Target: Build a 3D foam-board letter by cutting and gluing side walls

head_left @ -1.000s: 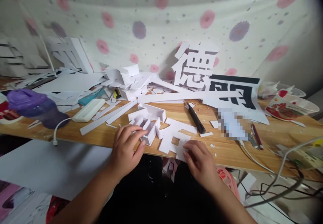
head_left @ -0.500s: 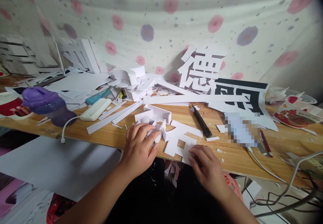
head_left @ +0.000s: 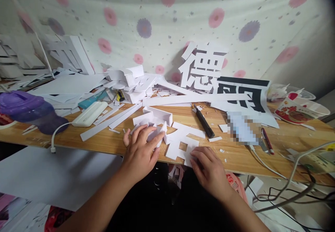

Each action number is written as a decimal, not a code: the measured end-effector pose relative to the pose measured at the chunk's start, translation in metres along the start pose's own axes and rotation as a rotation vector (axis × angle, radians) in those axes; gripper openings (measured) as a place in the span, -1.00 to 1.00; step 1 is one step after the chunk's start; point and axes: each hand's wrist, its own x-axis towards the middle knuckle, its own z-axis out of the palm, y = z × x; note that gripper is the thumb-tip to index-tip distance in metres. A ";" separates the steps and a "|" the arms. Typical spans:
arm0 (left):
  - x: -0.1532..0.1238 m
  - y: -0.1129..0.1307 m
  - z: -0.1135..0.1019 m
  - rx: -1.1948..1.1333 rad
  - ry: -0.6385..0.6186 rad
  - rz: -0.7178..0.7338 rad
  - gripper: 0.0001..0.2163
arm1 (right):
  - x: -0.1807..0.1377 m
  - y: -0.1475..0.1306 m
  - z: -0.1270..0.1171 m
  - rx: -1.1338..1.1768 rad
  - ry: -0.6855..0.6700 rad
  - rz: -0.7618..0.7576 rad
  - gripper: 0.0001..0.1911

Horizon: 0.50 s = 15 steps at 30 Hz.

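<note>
A white foam-board character piece lies at the front edge of the wooden table. Its left part has raised side walls glued on. My left hand rests on that walled left part, fingers curled over it and pressing down. My right hand lies on the flat lower right corner of the piece, fingers bent and holding it against the table edge. A black craft knife lies just behind the piece, untouched.
Long white foam strips and scraps litter the table. A purple bottle and a white charger with cable sit left. A standing white character, a black-printed sheet, a red pen, bowls and cables are right.
My left hand has slid forward and right, from the near edge of the walled part onto its top. My right hand stays on the lower corner. The view shifted slightly.
</note>
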 end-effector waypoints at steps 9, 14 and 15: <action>-0.019 -0.031 -0.004 -0.079 0.337 -0.057 -0.52 | -0.004 0.003 0.001 0.001 0.027 0.005 -0.85; -0.044 -0.072 -0.010 -0.062 0.350 -0.278 -0.67 | -0.010 0.013 0.007 -0.025 0.104 -0.050 -0.85; -0.047 -0.081 -0.011 -0.008 0.334 -0.313 -0.70 | -0.010 0.014 0.008 -0.033 0.119 -0.067 -0.85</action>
